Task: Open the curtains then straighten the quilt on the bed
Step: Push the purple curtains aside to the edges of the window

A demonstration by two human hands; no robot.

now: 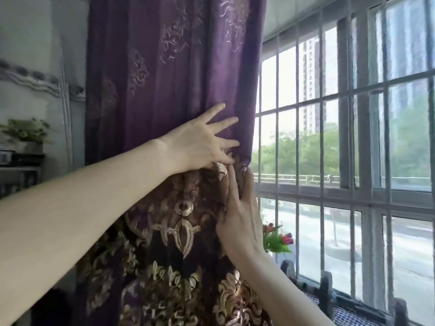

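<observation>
Curtain (164, 78) edge bunched beside barred window (363, 149), left hand (200, 144) splayed flat, right hand (240, 220) straight-fingered, both grips apart

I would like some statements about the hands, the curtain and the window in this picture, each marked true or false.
1. Both the left hand and the right hand touch the curtain. True.
2. The curtain covers the whole window. False: it hangs bunched at the left, and the window beside it is uncovered.
3. The window has bars across it. True.
4. The right hand holds the flowers. False: the flowers stand by the window, beside that wrist, untouched.
5. The left hand's fingers are curled into a fist. False: they lie spread and straight on the cloth.
</observation>
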